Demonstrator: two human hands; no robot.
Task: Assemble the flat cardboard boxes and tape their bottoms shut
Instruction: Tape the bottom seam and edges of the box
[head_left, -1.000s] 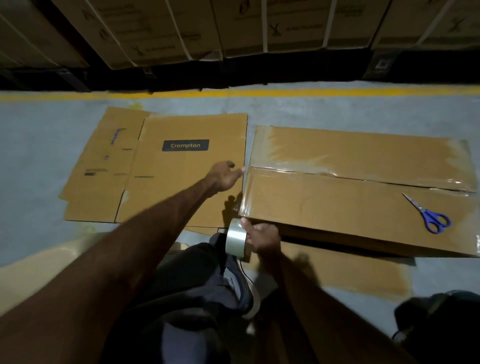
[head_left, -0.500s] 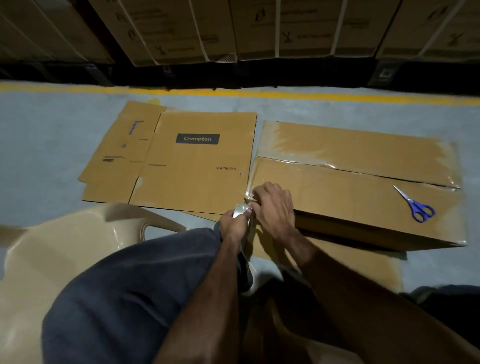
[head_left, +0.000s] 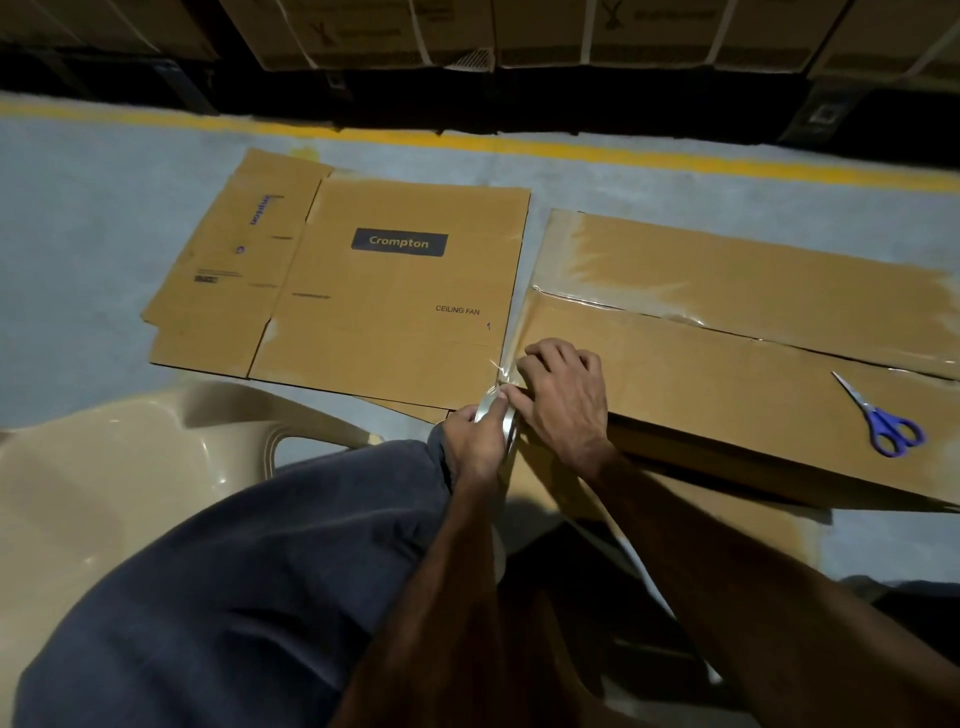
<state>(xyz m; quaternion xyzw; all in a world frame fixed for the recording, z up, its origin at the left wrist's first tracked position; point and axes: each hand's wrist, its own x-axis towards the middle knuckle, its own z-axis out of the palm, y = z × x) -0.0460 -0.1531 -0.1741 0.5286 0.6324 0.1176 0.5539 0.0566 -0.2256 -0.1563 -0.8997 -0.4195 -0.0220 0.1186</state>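
Left hand (head_left: 475, 441) curled round the roll of clear tape (head_left: 500, 415), thumb up on its rim; roll stands on edge at the near left corner of the assembled box (head_left: 727, 374). Right hand (head_left: 563, 395) touching the left, fingers bent down onto that same corner, pressing the tape end against the cardboard. I cannot tell whether the fingertips pinch the film or only hold it flat. A short strip of tape runs from the roll up over the corner.

Box stretches away to the right of the right hand, its two flaps closed, glossy tape over the seam and both ends. Blue-handled scissors (head_left: 883, 415) lie on the near flap, well apart from the right hand, blades pointing back toward it.

Just left of the hands, a flat unfolded carton (head_left: 363, 291) printed "Crompton" and "CEILING FAN" lies on the grey floor (head_left: 78, 234), its right edge just beside the box's left end. My operator's knee and a beige plastic chair (head_left: 130, 467) sit under the left forearm. Open floor beyond both cartons up to a yellow line (head_left: 623, 150).
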